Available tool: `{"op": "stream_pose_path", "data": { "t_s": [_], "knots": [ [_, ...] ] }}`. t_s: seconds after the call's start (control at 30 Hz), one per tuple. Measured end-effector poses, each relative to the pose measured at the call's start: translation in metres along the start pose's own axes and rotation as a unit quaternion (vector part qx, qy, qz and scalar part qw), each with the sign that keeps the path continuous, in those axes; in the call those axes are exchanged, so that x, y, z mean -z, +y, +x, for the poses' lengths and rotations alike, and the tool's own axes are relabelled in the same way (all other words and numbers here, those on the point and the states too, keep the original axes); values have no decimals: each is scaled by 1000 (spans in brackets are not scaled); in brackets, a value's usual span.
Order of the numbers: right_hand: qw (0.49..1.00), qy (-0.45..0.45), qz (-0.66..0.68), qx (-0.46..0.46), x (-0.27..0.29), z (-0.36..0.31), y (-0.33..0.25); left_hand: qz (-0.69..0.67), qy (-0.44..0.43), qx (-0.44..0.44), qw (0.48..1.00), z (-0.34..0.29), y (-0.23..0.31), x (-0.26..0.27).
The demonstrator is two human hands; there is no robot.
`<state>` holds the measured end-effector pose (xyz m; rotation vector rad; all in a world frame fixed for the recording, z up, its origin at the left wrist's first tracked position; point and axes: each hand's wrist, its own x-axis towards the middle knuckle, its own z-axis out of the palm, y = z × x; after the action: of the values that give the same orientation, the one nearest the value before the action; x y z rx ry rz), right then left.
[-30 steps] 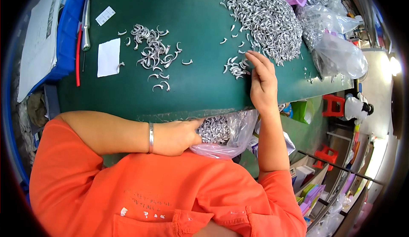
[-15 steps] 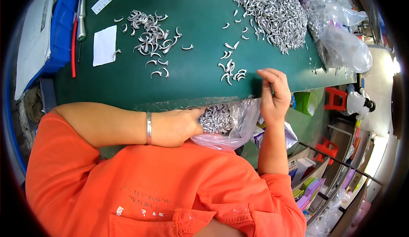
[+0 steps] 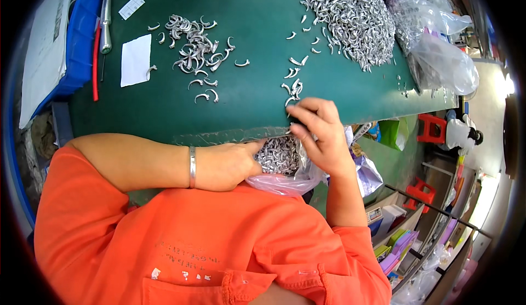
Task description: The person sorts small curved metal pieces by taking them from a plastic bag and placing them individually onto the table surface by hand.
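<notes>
My left hand [image 3: 229,165] grips the left rim of a clear plastic bag [image 3: 282,184], held against the table's near edge; some of its fingertips are hidden by the bag. Small silver curved metal pieces [image 3: 278,157], shaped like claws, fill the bag. Over the table edge, right above the bag, my right hand [image 3: 320,132] is bent with thumb and fingers apart. Its fingertips are at a few loose claw-shaped pieces [image 3: 296,88], and a small piece shows near the thumb tip.
On the green table [image 3: 241,102] lie a large heap of the same pieces [image 3: 350,20] and a smaller scattered group [image 3: 197,47]. White paper [image 3: 135,60], a red rod [image 3: 96,64] and a blue tray [image 3: 85,36] are at left. Plastic bags [image 3: 444,58] stand at right.
My right hand has moved left and down from beside the loose pieces to over them and the bag opening. Fewer pieces show there. My left hand stays on the bag.
</notes>
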<state>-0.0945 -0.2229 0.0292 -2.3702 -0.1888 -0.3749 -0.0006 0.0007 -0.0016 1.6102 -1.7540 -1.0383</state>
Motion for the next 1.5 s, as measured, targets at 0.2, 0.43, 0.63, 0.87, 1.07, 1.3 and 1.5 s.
{"op": "stream_pose_path", "data": {
  "t_s": [0.2, 0.43, 0.63, 0.87, 1.07, 1.3, 1.5],
  "knots": [
    [1000, 3, 7, -9, -4, 11, -7, -8, -18, 20, 1000, 0, 1, 0],
    [999, -35, 23, 4, 5, 15, 9, -38, -6, 5, 999, 1, 2, 3],
    [998, -49, -10, -41, 4, 13, 13, -10, 4, -11, 1000, 0, -1, 1],
    [998, -56, 13, 20, -8, 25, 3, 3, -16, 14, 1000, 1, 2, 2],
    [943, -246, 217, 50, 16, 21, 10, -15, -10, 4, 1000, 2, 0, -2],
    [990, -130, 19, 44, 9, 44, 23, -39, -22, 7, 999, 1, -1, 1],
    [988, 107, -99, -52, -3, 59, 44, -17, -6, -4, 1000, 1, 4, 3]
  ]
}}
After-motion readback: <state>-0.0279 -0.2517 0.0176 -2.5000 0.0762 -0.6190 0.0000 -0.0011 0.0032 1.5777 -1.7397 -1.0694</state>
